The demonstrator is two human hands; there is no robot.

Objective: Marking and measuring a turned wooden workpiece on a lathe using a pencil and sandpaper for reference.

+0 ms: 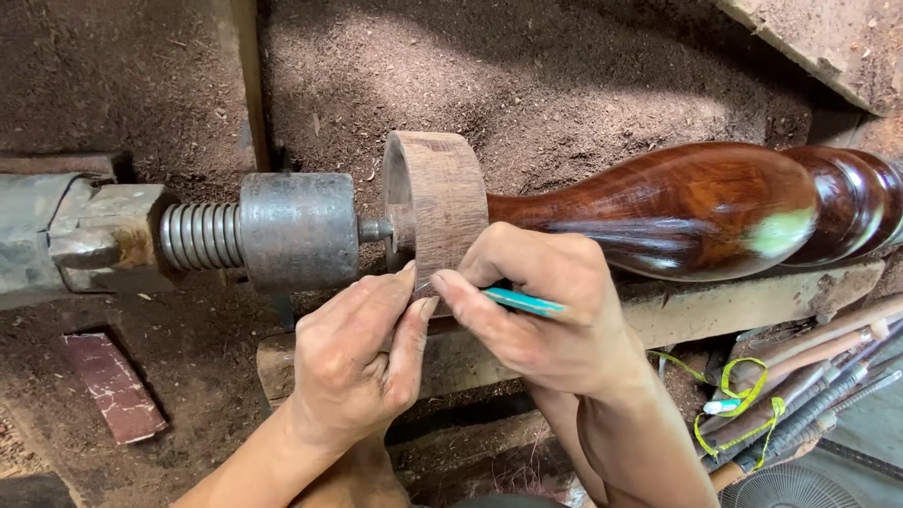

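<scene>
- Turned wooden spindle [677,207] lies horizontally on the lathe, its unfinished round end [437,202] against the metal tailstock [296,230].
- Right hand [546,310] pinches a teal pencil [522,301], tip at the round end's lower edge.
- Left hand [362,357], fingers curled and holding nothing, touches the right fingertips.
- Sawdust [564,85] covers the ground behind.

Reddish sawdust [564,85] covers the ground, lit in patches; a wooden beam [246,75] stands behind, long-handled tools [818,376] lie at right.

A dark turned wooden spindle [696,207] sits on a lathe, its pale unfinished end [437,202] against the metal tailstock [296,229]. The right hand [546,306] holds a teal pencil [522,301] at that end; the left hand [362,357] touches beside it.
</scene>
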